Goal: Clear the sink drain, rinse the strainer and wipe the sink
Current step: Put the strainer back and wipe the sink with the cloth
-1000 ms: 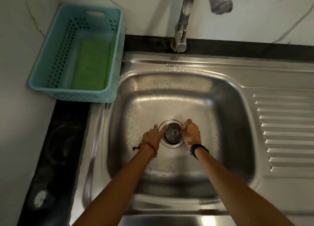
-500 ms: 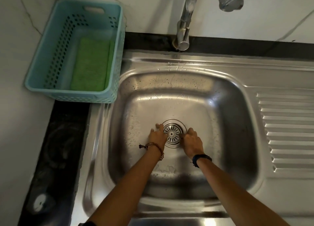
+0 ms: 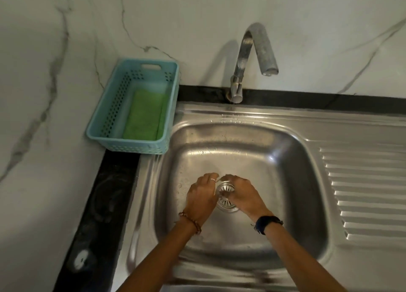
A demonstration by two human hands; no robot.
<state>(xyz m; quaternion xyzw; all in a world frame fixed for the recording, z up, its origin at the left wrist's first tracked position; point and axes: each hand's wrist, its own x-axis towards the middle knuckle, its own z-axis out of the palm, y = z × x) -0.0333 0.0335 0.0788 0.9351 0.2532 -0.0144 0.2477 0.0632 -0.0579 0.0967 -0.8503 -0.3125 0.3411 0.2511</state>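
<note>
The round metal strainer point(image 3: 225, 190) sits at the drain in the middle of the steel sink point(image 3: 285, 159). My left hand point(image 3: 202, 195) curls around its left rim, with a ring on one finger and a bead bracelet at the wrist. From the other side, my right hand point(image 3: 243, 195) closes over its right rim, a dark band on that wrist. The fingertips of both hands nearly meet above the strainer's far edge. Whether the strainer is lifted off the drain I cannot tell; that spot is blurred.
A curved tap point(image 3: 241, 67) stands behind the basin, with no water running. A light-blue perforated basket point(image 3: 109, 107) on the left holds a green scrub pad point(image 3: 145, 115). The ribbed drainboard point(image 3: 362, 192) lies to the right, a black counter strip point(image 3: 105, 203) to the left.
Both hands have closed in from the strainer's sides until they cover most of it. The view has tilted up, so the whole tap and more wall show.
</note>
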